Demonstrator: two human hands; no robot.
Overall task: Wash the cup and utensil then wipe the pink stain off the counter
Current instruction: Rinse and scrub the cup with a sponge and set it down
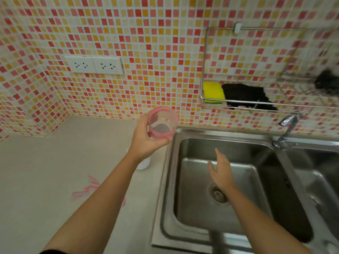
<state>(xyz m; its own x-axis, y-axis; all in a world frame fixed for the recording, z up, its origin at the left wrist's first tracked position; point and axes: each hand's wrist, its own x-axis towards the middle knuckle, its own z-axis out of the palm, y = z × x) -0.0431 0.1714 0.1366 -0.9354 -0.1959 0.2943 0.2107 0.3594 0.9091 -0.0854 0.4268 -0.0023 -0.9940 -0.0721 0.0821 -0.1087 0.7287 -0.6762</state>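
My left hand [146, 138] grips a translucent pink cup [163, 122] and holds it tilted above the counter, just left of the sink's rim. My right hand [221, 170] hovers over the left sink basin [192, 180], fingers spread, holding nothing. Pink scribbled stain marks [86, 189] lie on the beige counter [45, 171], partly hidden under my left forearm. A white object [144, 165] rests on the counter below my left wrist, mostly covered. No utensil can be made out.
A tap [287, 129] stands at the back between the two steel basins. A wall rack [238, 103] holds a yellow sponge [213, 92] and a black cloth [245, 96]. Double sockets [94, 65] sit on the mosaic tiled wall.
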